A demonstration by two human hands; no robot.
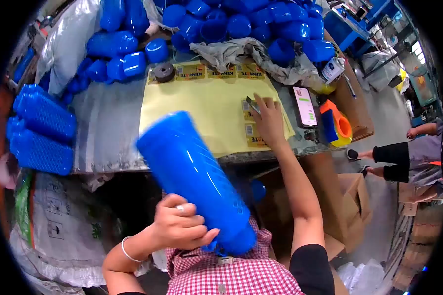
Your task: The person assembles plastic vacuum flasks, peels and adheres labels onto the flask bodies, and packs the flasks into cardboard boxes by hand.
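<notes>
Your left hand (182,224) was closed around the lower part of the blue tube (194,169), fingers wrapped over its near side. The tube leaned up and away from that fist, its wide end over the near-left edge of the yellow sheet (192,110) and its narrow end in front of your checked apron (231,275).

Your right hand (269,118) was over the sheet's right side, well apart from the tube, fingers partly bent. A thin dark piece (252,104), perhaps a blade, showed beside the fingers; you could not tell how firmly it was held, or how far the hand was closed. That hand partly covered the labels (256,139).

The tape roll (164,72) sat on the sheet's far-left corner, and the phone (305,106) lay right of the sheet. Blur softened the tube's wide end, and the picture's top edge cut off the blue pile (280,24).
</notes>
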